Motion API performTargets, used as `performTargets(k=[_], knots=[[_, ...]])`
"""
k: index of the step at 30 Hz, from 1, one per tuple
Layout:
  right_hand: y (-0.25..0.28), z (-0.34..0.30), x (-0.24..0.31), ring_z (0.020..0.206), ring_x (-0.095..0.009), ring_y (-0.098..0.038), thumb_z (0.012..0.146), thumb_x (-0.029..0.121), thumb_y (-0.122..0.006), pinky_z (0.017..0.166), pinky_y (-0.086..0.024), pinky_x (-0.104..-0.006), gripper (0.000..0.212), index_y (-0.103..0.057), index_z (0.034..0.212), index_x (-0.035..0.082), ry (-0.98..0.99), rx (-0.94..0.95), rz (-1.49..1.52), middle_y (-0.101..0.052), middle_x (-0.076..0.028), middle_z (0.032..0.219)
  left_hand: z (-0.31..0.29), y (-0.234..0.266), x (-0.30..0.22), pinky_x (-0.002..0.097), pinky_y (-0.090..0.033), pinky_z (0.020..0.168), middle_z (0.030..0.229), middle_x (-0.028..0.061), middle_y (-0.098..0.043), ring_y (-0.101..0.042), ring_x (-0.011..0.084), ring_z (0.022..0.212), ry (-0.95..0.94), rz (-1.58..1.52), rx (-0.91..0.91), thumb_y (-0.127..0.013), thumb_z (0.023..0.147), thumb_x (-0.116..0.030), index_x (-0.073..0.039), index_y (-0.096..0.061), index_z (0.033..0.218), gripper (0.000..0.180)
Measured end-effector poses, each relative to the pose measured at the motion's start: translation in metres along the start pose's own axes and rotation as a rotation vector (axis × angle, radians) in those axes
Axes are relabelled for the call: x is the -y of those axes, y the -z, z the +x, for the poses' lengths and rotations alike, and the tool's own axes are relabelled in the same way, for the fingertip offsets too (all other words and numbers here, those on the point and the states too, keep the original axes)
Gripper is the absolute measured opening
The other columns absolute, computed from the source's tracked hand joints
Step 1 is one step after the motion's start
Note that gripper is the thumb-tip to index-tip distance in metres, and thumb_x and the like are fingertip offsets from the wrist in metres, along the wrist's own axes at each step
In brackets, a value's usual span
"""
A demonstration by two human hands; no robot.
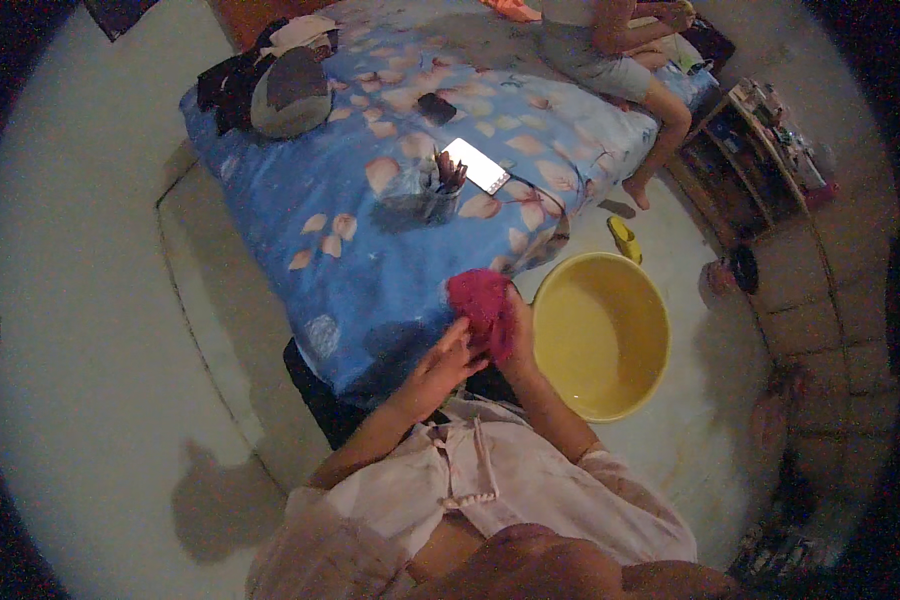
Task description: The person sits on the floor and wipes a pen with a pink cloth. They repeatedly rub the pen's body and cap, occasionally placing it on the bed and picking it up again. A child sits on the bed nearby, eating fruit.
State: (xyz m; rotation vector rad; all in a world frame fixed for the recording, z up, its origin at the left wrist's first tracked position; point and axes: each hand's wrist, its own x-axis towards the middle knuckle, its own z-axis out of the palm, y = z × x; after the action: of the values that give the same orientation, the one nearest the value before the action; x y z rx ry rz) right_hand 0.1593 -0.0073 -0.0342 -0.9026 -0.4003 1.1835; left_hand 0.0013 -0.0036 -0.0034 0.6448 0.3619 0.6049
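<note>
Nearest to me I see a pale pink garment [490, 490] bunched over the lap, its lower part cut off by the frame edge. Just above it, my left hand [448, 362] has its fingers pressed against a crumpled magenta cloth [480, 305]; I cannot tell whether they close around it. My right hand [518, 340] is clamped on the same cloth from the other side, and the cloth hides most of its fingers. The cloth sits just left of the yellow basin [602, 335], over the near edge of the bed.

The basin stands on the floor to the right of the hands; in the dim light I cannot make out whether it holds water. Beyond the basin lies a small yellow object [624, 238], too blurred to identify.

Left of the basin and further off stretches the blue leaf-patterned bedcover [370, 180]. On it I see a clear bag [420, 195] with dark items inside, hard to read, and a lit phone [476, 165] just beside it. Further still is a heap of dark clothes [270, 85]. At the far end another person [610, 50] sits on the bed, cut off above the torso.
</note>
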Motion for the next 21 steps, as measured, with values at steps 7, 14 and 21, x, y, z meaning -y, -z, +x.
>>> performTargets(k=[7, 14, 21], knots=[[-0.03, -0.024, 0.019, 0.1, -0.023, -0.056, 0.089, 0.028, -0.055, 0.09, -0.042, -0.0355, 0.035, -0.055, 0.111, 0.002, 0.303, 0.522, -0.675, -0.058, -0.012, 0.11, -0.002, 0.054, -0.006, 0.0368, -0.044, 0.094, 0.125, 0.0106, -0.051, -0.053, 0.0257, 0.112, 0.046, 1.141, -0.004, -0.055, 0.09, -0.028, -0.013, -0.046, 0.13, 0.044], [-0.008, 0.0, -0.009, 0.09, -0.031, -0.056, 0.084, 0.015, -0.056, 0.08, -0.044, -0.0392, 0.016, -0.062, 0.092, 0.002, 0.067, 0.18, -0.87, -0.06, -0.016, 0.092, 0.001, 0.009, -0.025, 0.0456, -0.045, 0.086, 0.103, 0.019, -0.059, -0.056, 0.0361, 0.1, 0.18, 1.775, 0.028, -0.057, 0.078, -0.018, -0.003, -0.059, 0.102, 0.028], [-0.027, -0.009, -0.024, 0.086, -0.029, -0.057, 0.089, 0.021, -0.048, 0.08, -0.044, -0.0363, 0.022, -0.061, 0.093, 0.003, 0.655, 0.467, -0.995, -0.06, -0.011, 0.091, 0.001, 0.049, -0.006, 0.0466, -0.048, 0.079, 0.101, 0.0175, -0.059, -0.057, 0.0374, 0.093, -0.447, 1.497, -0.057, -0.061, 0.077, -0.02, -0.004, -0.058, 0.1, 0.027]])
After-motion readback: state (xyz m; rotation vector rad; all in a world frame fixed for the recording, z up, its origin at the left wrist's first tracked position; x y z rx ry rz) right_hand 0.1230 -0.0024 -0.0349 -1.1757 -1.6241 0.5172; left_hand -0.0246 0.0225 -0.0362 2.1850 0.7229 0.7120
